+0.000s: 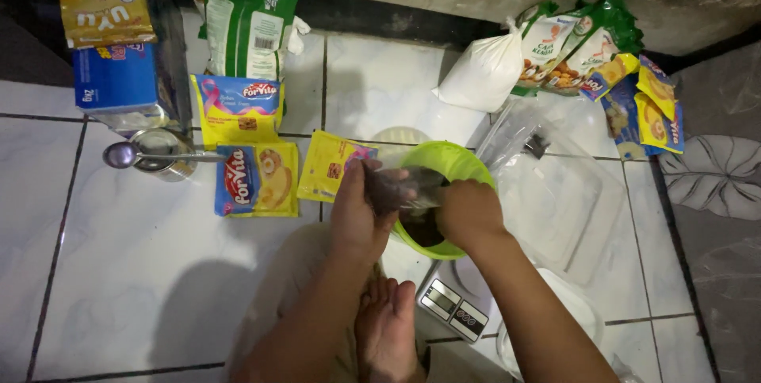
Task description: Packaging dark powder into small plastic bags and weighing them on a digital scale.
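Observation:
A lime-green bowl [452,162] stands on a small digital scale [453,307] on the tiled floor. Both my hands hold a clear plastic bag of dark brown powder [400,189] over the bowl. My left hand [355,207] grips the bag's left side, my right hand [468,210] grips its right side at the bowl's rim. Dark powder lies inside the bowl [422,228]. A bare foot [386,331] rests on the floor below my hands.
Yellow and blue margarine packets [255,180] and a yellow sachet [329,165] lie to the left. A tin with a spoon [158,153] stands further left. Green bags [250,22], a white powder bag [483,74], snack packets [642,101] and clear plastic lids [547,193] surround the bowl.

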